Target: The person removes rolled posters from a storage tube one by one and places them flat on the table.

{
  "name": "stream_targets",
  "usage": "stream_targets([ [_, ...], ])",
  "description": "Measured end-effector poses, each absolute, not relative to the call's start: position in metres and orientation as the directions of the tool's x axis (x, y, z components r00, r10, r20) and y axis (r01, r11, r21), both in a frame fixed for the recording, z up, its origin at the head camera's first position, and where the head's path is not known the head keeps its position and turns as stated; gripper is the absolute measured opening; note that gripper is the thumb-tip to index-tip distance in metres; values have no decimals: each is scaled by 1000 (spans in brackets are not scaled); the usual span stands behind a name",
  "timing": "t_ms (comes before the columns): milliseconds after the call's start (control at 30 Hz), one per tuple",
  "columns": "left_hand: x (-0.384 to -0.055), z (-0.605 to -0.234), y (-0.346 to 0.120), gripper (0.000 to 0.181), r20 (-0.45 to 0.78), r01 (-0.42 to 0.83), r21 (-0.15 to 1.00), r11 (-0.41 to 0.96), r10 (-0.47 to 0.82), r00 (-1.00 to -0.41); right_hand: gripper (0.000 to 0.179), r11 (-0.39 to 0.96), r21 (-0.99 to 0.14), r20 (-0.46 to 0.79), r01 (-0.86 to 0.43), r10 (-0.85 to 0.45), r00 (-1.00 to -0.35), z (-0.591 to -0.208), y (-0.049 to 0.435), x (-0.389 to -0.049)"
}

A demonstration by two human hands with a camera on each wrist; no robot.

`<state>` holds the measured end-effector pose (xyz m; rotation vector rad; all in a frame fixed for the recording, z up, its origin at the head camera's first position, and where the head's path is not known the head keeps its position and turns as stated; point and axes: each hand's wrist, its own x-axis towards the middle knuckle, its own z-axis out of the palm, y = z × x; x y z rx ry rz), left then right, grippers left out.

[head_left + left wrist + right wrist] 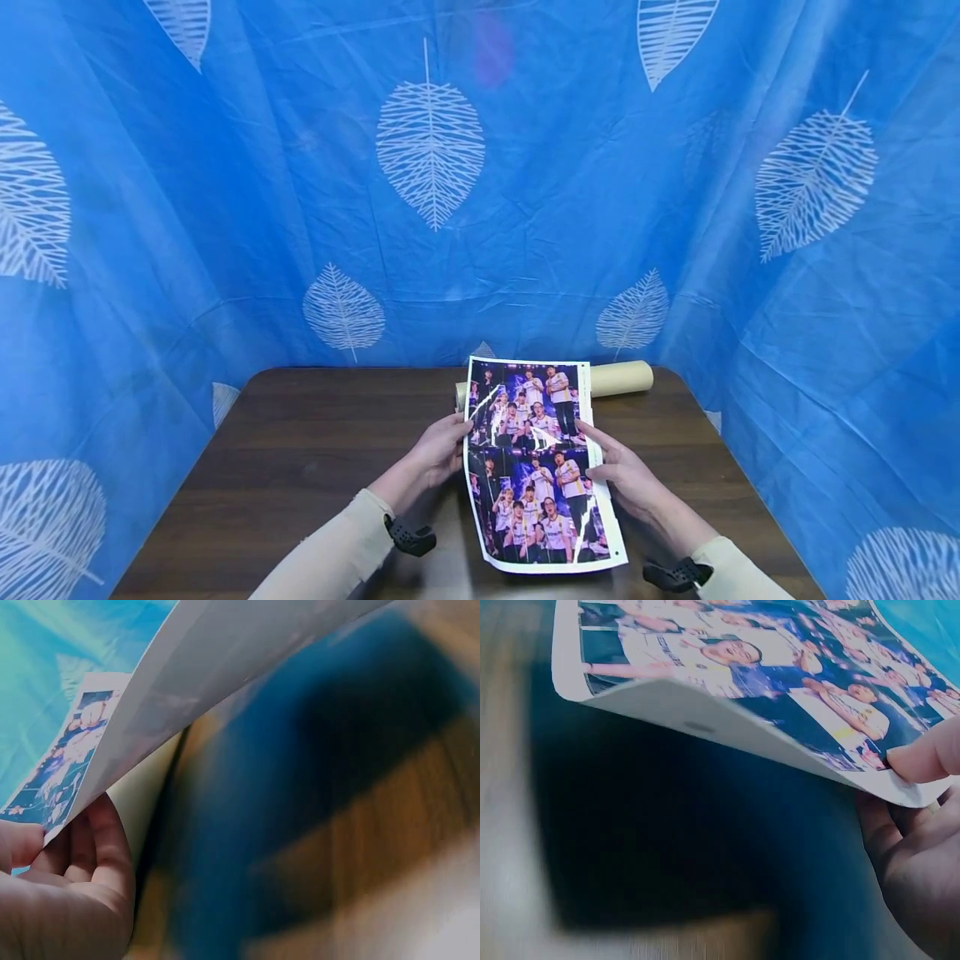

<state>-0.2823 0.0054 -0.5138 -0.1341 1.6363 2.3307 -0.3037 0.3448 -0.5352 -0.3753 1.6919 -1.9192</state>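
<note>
A glossy white-bordered photo sheet (525,508), printed with two copies of a group picture, is held up over the table and tilted. At its left edge my left hand (438,450) pinches the border; in the left wrist view the thumb lies on the printed face and the fingers of that hand (82,885) curl behind. My right hand (630,479) grips the opposite edge. Seen from the right wrist, the thumb of this hand (930,825) presses the front, with fingers underneath the bowed sheet (727,652). Light glares off the print in streaks.
A cream-coloured roll (622,379) lies at the table's back edge, partly hidden behind the sheet. Dark wood-grain tabletop (315,467) spreads beneath both arms. Blue curtains (525,250) with white leaf prints enclose the back and sides.
</note>
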Motion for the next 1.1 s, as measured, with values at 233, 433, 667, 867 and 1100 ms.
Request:
stream_targets([
  [233, -284, -532, 45, 30, -276, -289, 918, -272, 85, -957, 86, 100, -974, -224, 202, -549, -805, -547, 385, -299],
  [433, -280, -544, 68, 12, -71, -54, 984, 170, 93, -993, 88, 301, -947, -264, 112, -531, -805, -548, 407, -299],
  [667, -283, -544, 79, 20, 95, 256, 707, 659, 270, -958, 83, 521, -853, -323, 31, -481, -815, -536, 415, -299],
  [867, -279, -540, 81, 52, 8, 342, 432, 834, 376, -927, 76, 682, -727, -323, -76, -438, -839, -528, 416, -297],
  [1100, -280, -542, 79, 65, -18, 359, 222, 906, 372, -928, 63, 889, -402, -270, -218, -343, -900, -527, 410, -296],
])
